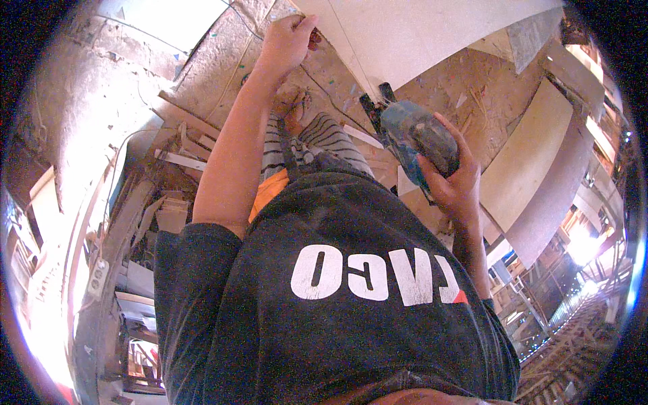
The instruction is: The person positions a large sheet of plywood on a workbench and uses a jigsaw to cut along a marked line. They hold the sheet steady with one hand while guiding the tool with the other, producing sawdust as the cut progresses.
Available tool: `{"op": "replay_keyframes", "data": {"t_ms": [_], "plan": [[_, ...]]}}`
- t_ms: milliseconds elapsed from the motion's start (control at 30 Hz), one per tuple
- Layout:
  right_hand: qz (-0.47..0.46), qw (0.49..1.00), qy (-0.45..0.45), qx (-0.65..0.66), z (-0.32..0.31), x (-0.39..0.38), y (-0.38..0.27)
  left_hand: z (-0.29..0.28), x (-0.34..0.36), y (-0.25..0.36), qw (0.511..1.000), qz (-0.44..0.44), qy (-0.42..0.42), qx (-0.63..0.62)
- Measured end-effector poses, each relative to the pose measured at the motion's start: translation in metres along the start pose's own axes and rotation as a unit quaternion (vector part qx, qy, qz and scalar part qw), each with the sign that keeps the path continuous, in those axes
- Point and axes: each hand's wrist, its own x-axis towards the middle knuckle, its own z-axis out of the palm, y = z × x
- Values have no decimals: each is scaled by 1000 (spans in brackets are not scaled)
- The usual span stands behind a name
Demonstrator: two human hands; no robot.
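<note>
Apparently, work on the broad, pale, flat board (432, 40) is unfinished, a thin line (344, 37) running up it; how much is done isn't clear. Just below the board's near tip, the right hand (455, 179) wraps a dusty blue-and-black handheld power tool (422, 138), gripped between thumb and fingers. Farther, by the board's left edge, the left hand (290, 40) has fingers curled together; whether they pinch it, I cannot tell.
</note>
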Motion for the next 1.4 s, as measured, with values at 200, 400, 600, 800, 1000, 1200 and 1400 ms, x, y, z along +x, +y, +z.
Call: {"op": "replay_keyframes", "data": {"t_ms": [200,400,600,800,1000,1200,1400], "plan": [[2,1000,1,12,2,-1,3,-1,0,0,999,-42,-21,-27],[6,1000,-8,-15,2,0,5,4,9,-17,996,-52,-30,-65],[7,999,-9,-33,2,-1,6,5,4,-7,991,-77,-46,-102],[-11,999,-14,-31,3,2,6,7,5,-8,992,-79,-32,-89],[-13,1000,-21,-9,3,2,-1,9,8,-15,990,-74,-36,-111],[-3,1000,-22,-13,3,3,1,9,9,-13,991,-82,-35,-102],[-16,1000,-20,-19,2,3,1,12,3,-7,981,-100,-27,-162]]}}
